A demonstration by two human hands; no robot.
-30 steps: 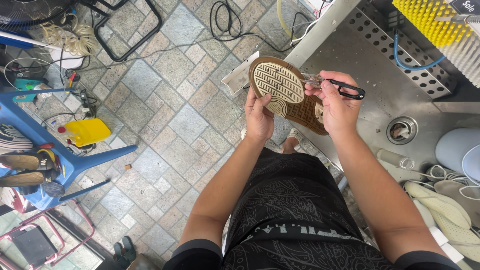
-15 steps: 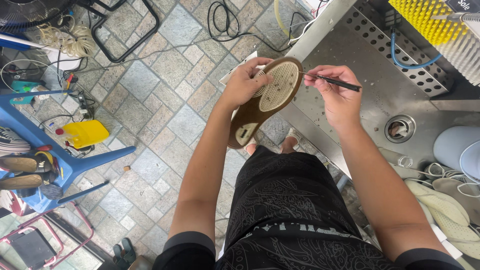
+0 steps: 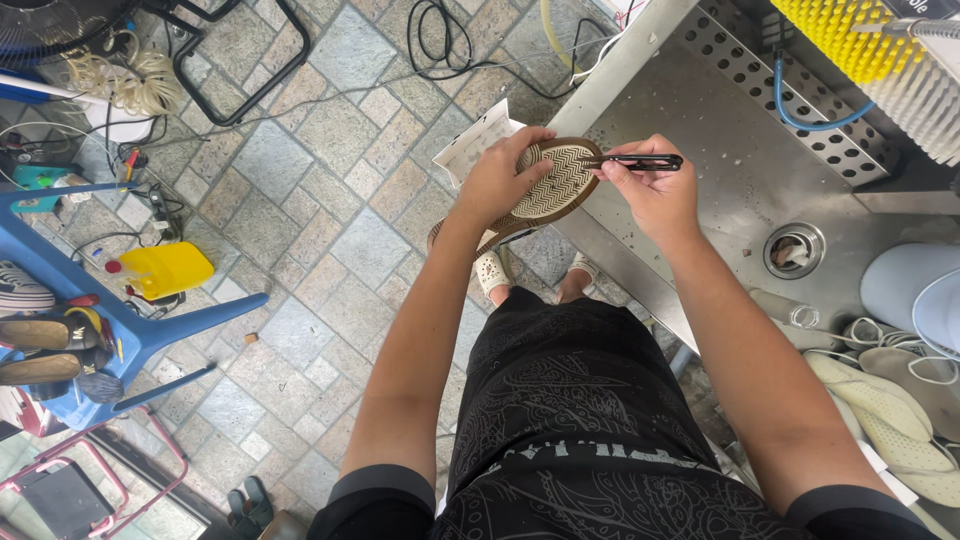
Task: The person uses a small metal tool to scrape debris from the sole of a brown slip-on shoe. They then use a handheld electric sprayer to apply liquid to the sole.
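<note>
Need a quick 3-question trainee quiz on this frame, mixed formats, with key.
1. True or false: the left hand holds the shoe sole-up.
2. What does the right hand pinch? A) a thin black tool B) a yellow bottle C) a blue hose
3. Fill in: the tool's tip touches the shoe's ____.

Key: 1 true. 2 A. 3 sole; it meets the zigzag tread, above the edge of the steel sink.
</note>
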